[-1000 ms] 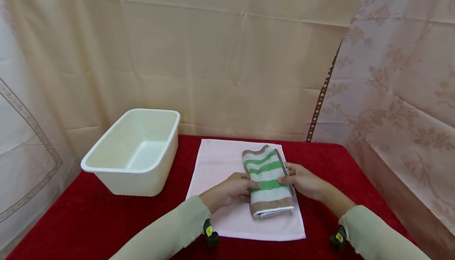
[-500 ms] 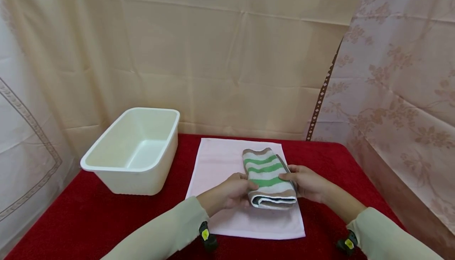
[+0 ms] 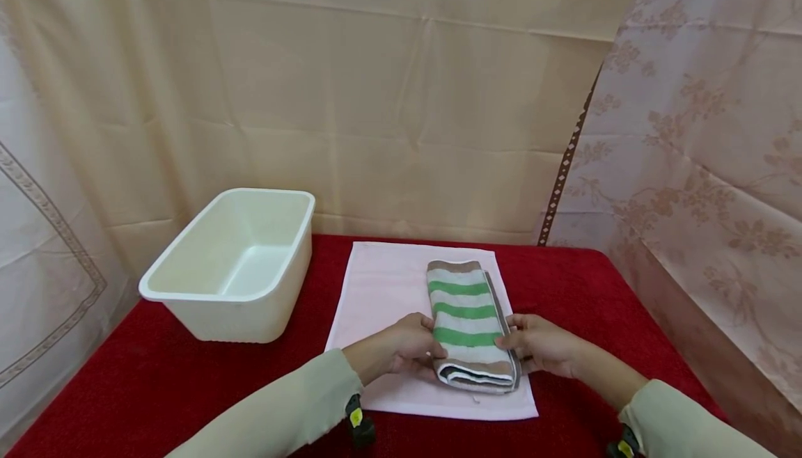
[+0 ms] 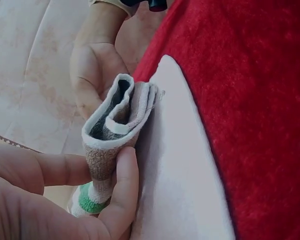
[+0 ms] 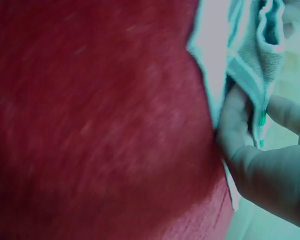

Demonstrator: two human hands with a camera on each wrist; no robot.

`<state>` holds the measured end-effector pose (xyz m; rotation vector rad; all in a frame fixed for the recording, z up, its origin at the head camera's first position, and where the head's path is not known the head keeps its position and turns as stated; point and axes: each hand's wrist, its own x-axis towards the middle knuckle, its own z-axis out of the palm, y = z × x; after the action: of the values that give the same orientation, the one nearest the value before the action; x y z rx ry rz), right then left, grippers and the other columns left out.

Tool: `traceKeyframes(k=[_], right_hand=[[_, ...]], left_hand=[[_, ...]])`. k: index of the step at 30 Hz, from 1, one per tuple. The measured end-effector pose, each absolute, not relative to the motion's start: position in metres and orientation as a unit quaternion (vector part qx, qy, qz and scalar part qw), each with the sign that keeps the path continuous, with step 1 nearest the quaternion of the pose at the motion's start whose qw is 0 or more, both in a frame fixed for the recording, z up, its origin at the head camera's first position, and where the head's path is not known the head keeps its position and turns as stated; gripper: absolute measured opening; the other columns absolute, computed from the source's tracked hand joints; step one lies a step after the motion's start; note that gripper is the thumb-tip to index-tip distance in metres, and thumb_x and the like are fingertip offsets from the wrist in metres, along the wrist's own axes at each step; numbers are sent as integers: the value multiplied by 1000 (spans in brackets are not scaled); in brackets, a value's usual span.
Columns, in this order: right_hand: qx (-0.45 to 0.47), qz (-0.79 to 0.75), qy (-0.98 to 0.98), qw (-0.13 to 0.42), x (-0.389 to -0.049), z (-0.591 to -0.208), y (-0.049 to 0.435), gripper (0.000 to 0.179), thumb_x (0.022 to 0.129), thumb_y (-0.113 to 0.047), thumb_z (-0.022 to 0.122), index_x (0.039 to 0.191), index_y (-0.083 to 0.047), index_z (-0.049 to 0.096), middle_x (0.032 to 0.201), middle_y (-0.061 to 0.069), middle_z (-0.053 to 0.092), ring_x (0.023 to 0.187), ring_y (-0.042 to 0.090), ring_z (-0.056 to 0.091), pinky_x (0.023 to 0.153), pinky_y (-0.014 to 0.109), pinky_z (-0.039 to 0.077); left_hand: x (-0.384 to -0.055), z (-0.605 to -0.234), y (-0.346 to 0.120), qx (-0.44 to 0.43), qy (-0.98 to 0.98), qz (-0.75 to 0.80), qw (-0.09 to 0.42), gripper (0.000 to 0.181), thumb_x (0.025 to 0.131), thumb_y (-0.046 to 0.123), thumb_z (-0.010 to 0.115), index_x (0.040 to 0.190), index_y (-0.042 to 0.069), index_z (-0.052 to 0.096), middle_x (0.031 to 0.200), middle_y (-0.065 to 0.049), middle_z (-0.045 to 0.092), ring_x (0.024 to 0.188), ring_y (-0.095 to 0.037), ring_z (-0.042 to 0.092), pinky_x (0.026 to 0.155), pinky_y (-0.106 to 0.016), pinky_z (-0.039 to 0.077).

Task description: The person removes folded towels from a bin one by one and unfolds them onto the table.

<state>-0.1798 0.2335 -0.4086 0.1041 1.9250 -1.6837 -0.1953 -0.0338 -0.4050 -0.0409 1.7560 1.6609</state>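
Note:
A folded towel (image 3: 466, 313) with green, white and brown stripes lies on a pale pink cloth (image 3: 381, 291). My left hand (image 3: 410, 346) pinches its left edge near the front; in the left wrist view the thumb and fingers (image 4: 124, 182) are on either side of the folded layers. On the opposite edge my right hand (image 3: 544, 346) grips the towel, thumb on top. The right wrist view shows fingers (image 5: 235, 120) tucked beneath the towel's edge, partly hidden. Rolled layers show at the towel's front end.
A cream plastic basin (image 3: 237, 320) stands to the left on the red table covering (image 3: 564, 273). Behind hangs a beige curtain (image 3: 376, 96). A floral-patterned cloth (image 3: 714, 166) hangs along the right side.
The towel's front end was raised half a second ago, then came down and toward me. Both hands moved slightly toward me with it, keeping their hold on its edges.

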Motion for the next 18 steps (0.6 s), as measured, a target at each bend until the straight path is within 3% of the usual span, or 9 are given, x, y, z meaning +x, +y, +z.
traceKeyframes(k=[9,18], right_hand=[[47,-495,855,148,-189,-404,222,58,94,-12,73,139,9,44,106,18,58,88,23,63,74,38,60],[40,-440,894,76,-210,-404,222,43,95,-13,70,131,6,56,100,14,63,86,23,60,71,33,54]], left_hand=[[-206,-401,-45,-46,702,630,328,38,87,-8,67,120,1,52,94,-17,65,64,-21,61,56,-28,59],[-224,-403,-49,-37,685,652,323,31,91,-3,67,121,0,58,94,-15,65,67,-20,63,62,-29,60]])
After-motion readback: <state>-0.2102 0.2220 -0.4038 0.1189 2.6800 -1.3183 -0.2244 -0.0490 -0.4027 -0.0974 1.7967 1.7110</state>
